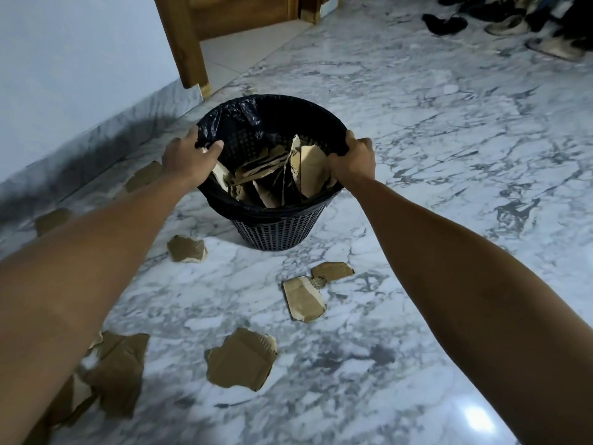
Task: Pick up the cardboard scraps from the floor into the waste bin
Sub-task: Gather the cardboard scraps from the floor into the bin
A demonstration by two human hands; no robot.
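A black mesh waste bin (272,229) with a black plastic liner stands on the marble floor, tilted toward me. Several brown cardboard pieces (309,170) stick up inside it. My left hand (189,155) grips the bin's left rim, fingers curled over the liner. My right hand (356,159) grips the right rim. Cardboard scraps lie on the floor in front of the bin: one (187,248) near its left foot, a pair (305,298) to the lower right, a large one (242,361) nearer me, and more (118,370) under my left forearm.
A white wall with a marble skirting (96,146) runs along the left, with further scraps (144,175) beside it. A wooden door frame (189,43) stands behind the bin. Several shoes (500,24) lie at the far right. Bare marble floor (449,139) stretches to the right.
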